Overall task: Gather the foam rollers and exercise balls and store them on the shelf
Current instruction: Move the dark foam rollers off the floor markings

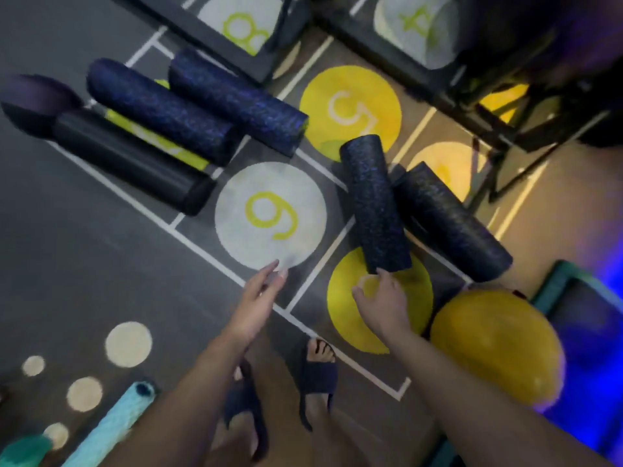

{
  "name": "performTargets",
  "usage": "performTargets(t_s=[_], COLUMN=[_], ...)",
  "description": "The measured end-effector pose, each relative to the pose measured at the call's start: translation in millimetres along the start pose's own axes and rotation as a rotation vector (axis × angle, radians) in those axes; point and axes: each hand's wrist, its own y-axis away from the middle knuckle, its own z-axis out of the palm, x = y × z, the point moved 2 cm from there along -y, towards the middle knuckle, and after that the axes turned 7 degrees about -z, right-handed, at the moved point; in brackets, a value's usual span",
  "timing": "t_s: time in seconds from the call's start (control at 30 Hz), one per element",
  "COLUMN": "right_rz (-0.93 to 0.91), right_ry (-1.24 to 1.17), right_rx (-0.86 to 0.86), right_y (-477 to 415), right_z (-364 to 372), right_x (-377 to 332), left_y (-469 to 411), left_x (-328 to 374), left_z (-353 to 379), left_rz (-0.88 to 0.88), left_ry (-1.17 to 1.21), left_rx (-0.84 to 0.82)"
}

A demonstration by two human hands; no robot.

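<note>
Foam of this kind is light and rather stiff, so the short dark blue speckled foam roller (374,203) on the floor in front of the person should lift easily, even with one hand. Its surface looks rough, not slippery, and I judge it is not fragile. Its near end lies over a yellow floor circle (340,318), and its right side touches a second speckled foam roller (451,224). The right hand (381,298) is at this near end with curled fingers, and the fingertips touch the lower edge. I cannot tell if it already grips the roller or only touches it. The left hand (266,281) is open with straight fingers and holds nothing, at the edge of the grey floor circle with the number 6 (269,214). A hold on the end alone may let the cylinder tip or roll away; the better place, I think, is around the middle, or one hand on each end. The big yellow exercise ball (495,345) beside the right forearm looks smooth and round — probably light, but it wants both hands. Three longer dark rollers (158,109) lie well apart on the left.
</note>
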Motion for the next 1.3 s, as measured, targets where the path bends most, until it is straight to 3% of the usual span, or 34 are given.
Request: performTargets(t_s=[0.2,0.37,0.57,0.7,0.8,0.93,1.07,1.2,1.3], right_rz=[0.141,0.212,0.103,0.105,0.034,-0.042,-0.054,-0.062,-0.029], right_ry=[-0.046,0.045,0.219,0.270,0.235,-0.066,-0.569,-0.753,-0.835], right_rx=[-0.005,-0.098,-0.174,0.007,-0.004,-0.127,-0.172,-0.243,-0.292], right_y=[-81,-169,-300,-330,-340,-355,-357,-352,-325], right_z=[-51,-44,31,54,35,22,48,49,37], right_x=[79,105,124,150,168,182,196,202,186], left_y=[-77,-155,-278,-330,-345,-359,-383,-388,-353], left_x=[64,96,46,-9,-36,-38,-29,-39,-24], left_z=[96,162,214,210,207,242,286,278,267], left_rz=[-0.041,-0.109,-0.089,-0.231,-0.336,-0.317,-0.184,-0.164,-0.187], left_ry=[-0.070,-0.132,-0.131,-0.092,-0.011,0.028,0.214,0.157,0.135], left_rx=[-0.090,-0.164,-0.051,0.038,0.062,0.032,-0.205,-0.199,-0.071])
